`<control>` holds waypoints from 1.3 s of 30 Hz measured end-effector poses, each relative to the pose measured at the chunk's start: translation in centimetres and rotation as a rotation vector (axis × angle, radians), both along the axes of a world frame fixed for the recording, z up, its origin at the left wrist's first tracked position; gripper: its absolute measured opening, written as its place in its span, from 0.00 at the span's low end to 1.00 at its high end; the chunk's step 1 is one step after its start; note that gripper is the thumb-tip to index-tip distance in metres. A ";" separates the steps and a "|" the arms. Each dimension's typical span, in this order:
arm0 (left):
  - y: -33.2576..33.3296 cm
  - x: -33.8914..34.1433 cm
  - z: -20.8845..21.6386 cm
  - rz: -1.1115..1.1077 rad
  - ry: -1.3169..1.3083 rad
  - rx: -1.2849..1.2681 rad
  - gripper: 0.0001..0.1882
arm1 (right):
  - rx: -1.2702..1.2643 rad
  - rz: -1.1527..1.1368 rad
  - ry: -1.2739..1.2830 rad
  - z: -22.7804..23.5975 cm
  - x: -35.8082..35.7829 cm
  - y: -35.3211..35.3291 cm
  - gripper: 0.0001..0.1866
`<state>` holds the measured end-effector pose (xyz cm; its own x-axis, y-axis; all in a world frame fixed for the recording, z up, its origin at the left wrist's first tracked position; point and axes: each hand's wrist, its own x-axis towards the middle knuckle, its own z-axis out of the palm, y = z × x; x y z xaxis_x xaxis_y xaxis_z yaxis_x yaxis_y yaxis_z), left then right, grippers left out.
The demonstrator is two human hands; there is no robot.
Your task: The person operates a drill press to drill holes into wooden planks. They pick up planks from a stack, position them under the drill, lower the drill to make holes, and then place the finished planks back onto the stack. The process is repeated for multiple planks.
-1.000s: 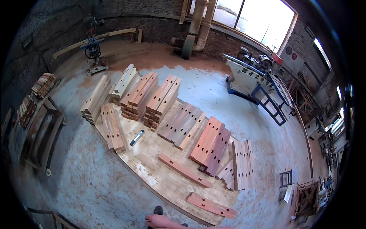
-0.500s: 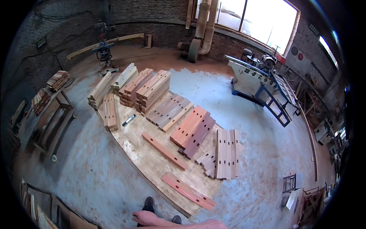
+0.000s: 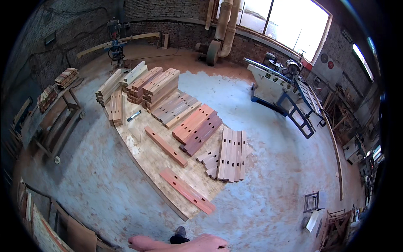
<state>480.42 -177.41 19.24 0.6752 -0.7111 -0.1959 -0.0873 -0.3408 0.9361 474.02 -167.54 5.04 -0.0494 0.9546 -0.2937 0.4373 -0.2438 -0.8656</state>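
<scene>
My forearms seem to cross at the lower edge, partly cut off by the picture. My left hand points right, its fingers curled down. My right hand sticks out on the left side, fingers drawn together; neither shows anything held. Both are apart from the low wooden board ahead. Nearest on it lie reddish slotted wooden pieces side by side. Beyond them is a single slotted wooden piece. Paler slotted pieces lie to the right, and red-brown ones farther back. A marker-like tube lies at the left.
Stacked timber stands on the board's far end. A wheeled wooden trestle is left. A large white-and-blue machine stands far right, a small metal frame lower right. A fan housing with pipes stands against the brick wall.
The board and its wooden pieces have shifted left and upward in view. My hands have moved left along the lower edge. One dark shoe shows now instead of two.
</scene>
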 end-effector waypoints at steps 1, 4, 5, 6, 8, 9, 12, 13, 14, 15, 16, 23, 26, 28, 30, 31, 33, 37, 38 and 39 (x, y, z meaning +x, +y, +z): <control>0.6 -0.8 0.2 0.023 0.003 -0.005 0.16 | 0.017 0.045 0.005 0.2 -0.9 0.1 0.14; 2.0 -4.1 -0.7 0.158 -0.047 -0.188 0.12 | 0.017 0.116 0.045 -0.3 -4.2 0.5 0.14; 2.5 -5.5 -0.7 0.200 -0.081 -0.259 0.10 | 0.010 0.146 0.050 -0.7 -5.9 0.8 0.14; 3.0 -6.5 -1.3 0.224 -0.025 -0.227 0.10 | 0.006 0.148 0.060 -0.8 -6.8 0.8 0.14; 4.3 -10.2 -2.4 0.297 0.043 -0.151 0.10 | 0.008 0.178 0.039 -1.0 -9.6 0.9 0.14; 5.0 -12.0 -2.3 0.342 0.034 -0.145 0.10 | 0.004 0.179 0.028 -1.3 -11.1 0.7 0.14; 7.3 -19.5 -1.1 0.537 -0.012 -0.088 0.10 | -0.009 0.229 -0.007 -2.1 -17.3 0.6 0.14; 7.8 -22.0 -0.3 0.610 -0.042 -0.040 0.10 | -0.012 0.255 -0.012 -2.0 -19.5 0.7 0.14; 8.2 -24.6 0.5 0.683 -0.072 0.010 0.10 | -0.015 0.270 -0.020 -2.1 -21.7 0.5 0.14; 8.2 -27.2 1.6 0.779 -0.116 -0.034 0.09 | -0.014 0.303 -0.027 -1.9 -24.2 0.4 0.14; 8.3 -29.8 2.3 0.818 -0.119 -0.028 0.09 | -0.019 0.319 -0.032 -1.8 -26.5 0.2 0.14; 7.4 -46.6 2.9 1.018 -0.249 -0.149 0.07 | -0.015 0.520 -0.086 0.0 -42.1 -1.8 0.14; 8.0 -52.5 4.6 1.135 -0.166 -0.081 0.07 | -0.009 0.613 -0.101 0.6 -47.7 -2.0 0.15; 8.8 -56.4 5.0 1.237 -0.146 -0.028 0.07 | -0.005 0.694 -0.094 0.7 -51.6 -1.2 0.15; 10.4 -60.8 4.9 1.323 -0.140 0.076 0.08 | 0.002 0.809 -0.086 0.6 -56.1 0.4 0.15; 10.6 -62.6 5.1 1.407 -0.209 0.057 0.09 | 0.007 0.875 -0.088 0.5 -58.5 1.3 0.15; 11.8 -66.0 5.4 1.480 -0.184 0.099 0.11 | 0.020 1.030 -0.077 -0.2 -64.0 2.5 0.15; 16.2 -71.9 2.3 1.466 -0.386 0.058 0.12 | 0.021 1.355 -0.112 -1.4 -75.4 2.5 0.15; 17.9 -73.8 -1.4 1.286 -0.180 0.077 0.23 | 0.034 1.457 -0.138 -1.4 -78.7 2.0 0.15; 17.9 -76.3 1.3 1.490 -0.294 0.129 0.13 | 0.056 1.508 -0.143 -1.3 -81.4 2.3 0.15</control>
